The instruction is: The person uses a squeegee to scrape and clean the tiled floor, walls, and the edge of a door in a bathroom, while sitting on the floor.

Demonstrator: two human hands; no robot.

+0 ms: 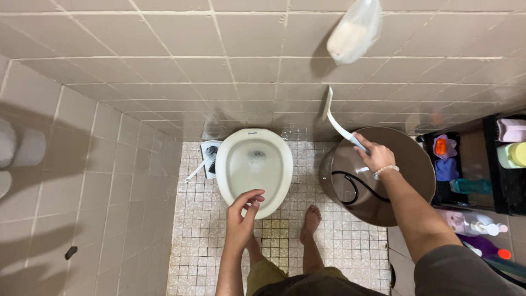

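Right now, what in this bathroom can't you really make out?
- Head view: the bag on the wall, its contents blurred by cloudy plastic.
- Bottles at right, partly cut off by the frame edge.
- Brush, half hidden behind the toilet.

Toilet (pixel 254 167) flanked: brush (pixel 207 160) left, bucket (pixel 378 175) right; front floor (pixel 274 241) open.

Plastic bag (pixel 356 30): top cut off by the upper edge; contents only a pale blur.
Right hand (pixel 376 156): its grip hides the middle of the white scoop handle (pixel 339 123).
Bottles (pixel 474 225): partly cut off at right.
Left wall objects (pixel 19 148): blurred, cut off, cannot tell what.
Bucket (pixel 378 170): partly behind the right arm.
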